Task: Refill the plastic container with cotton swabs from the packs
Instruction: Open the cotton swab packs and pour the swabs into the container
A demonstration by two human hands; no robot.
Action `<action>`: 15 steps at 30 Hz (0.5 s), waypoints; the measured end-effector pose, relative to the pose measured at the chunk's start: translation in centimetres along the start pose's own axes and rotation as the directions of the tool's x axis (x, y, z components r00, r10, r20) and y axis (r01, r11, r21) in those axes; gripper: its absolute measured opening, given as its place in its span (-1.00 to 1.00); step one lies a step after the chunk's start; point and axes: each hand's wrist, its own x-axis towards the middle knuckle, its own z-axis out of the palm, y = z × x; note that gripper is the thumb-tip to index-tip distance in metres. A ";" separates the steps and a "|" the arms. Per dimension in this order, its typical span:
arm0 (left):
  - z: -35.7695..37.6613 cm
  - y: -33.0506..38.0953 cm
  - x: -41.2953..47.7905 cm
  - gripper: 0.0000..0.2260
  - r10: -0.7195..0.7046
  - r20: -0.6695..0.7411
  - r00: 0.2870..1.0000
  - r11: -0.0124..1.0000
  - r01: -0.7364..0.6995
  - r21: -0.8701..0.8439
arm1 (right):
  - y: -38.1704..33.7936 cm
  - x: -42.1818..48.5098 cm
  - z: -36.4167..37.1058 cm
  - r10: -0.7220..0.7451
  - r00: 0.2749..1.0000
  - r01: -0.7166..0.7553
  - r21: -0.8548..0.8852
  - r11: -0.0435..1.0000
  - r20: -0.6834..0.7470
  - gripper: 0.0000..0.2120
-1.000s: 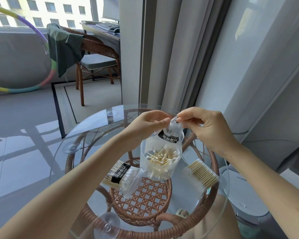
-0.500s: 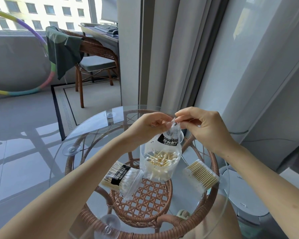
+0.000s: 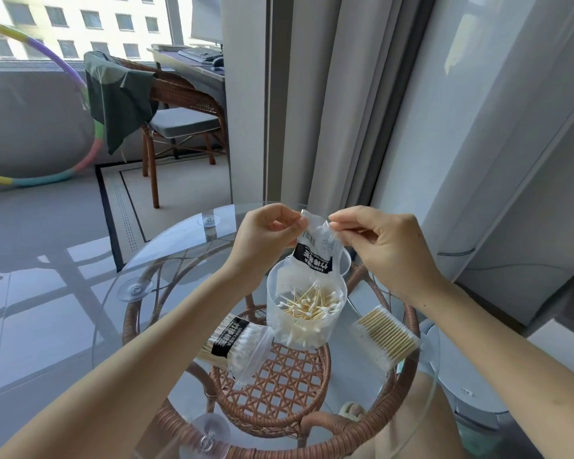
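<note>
1. Head view: my left fingers (image 3: 290, 223) and right fingers (image 3: 342, 224) each pinch a top corner of one clear pack (image 3: 317, 251). They are closed on the film and hold it upended, label upside down.
2. The clear pack hangs straight below my fingers. Its lower end sits just inside the mouth of the plastic container (image 3: 307, 329), which stands on the glass table (image 3: 166, 260) directly beneath them.
3. The film looks thin, limp and slick, and must weigh almost nothing, since it seems empty or nearly so. I cannot tell whether a few swabs cling inside. I judge the corners the right place to hold, because pinching there leaves the mouth free for a light shake.
4. The cotton swabs (image 3: 312, 304) are light, stiff little sticks lying jumbled in the container. Tipped fast, they would likely bounce off the rim and scatter.
5. The container looks rigid but light, so a careless tug could topple it.
6. Count: one container and three packs.
   - One pack is in my fingers.
   - A labelled pack (image 3: 236, 342) lies below and left of my left fingers, just beside the container.
   - A plain pack (image 3: 386, 339) lies below and right of my right fingers, apart from the container.
   - Both packs on the table look full.
</note>
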 end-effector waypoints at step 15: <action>0.7 0.3 -0.9 -0.93 -0.040 0.023 0.999 0.998 0.041 -0.055 | 0.9 -0.7 1.7 0.344 0.913 -0.359 0.031 0.933 0.219 -0.80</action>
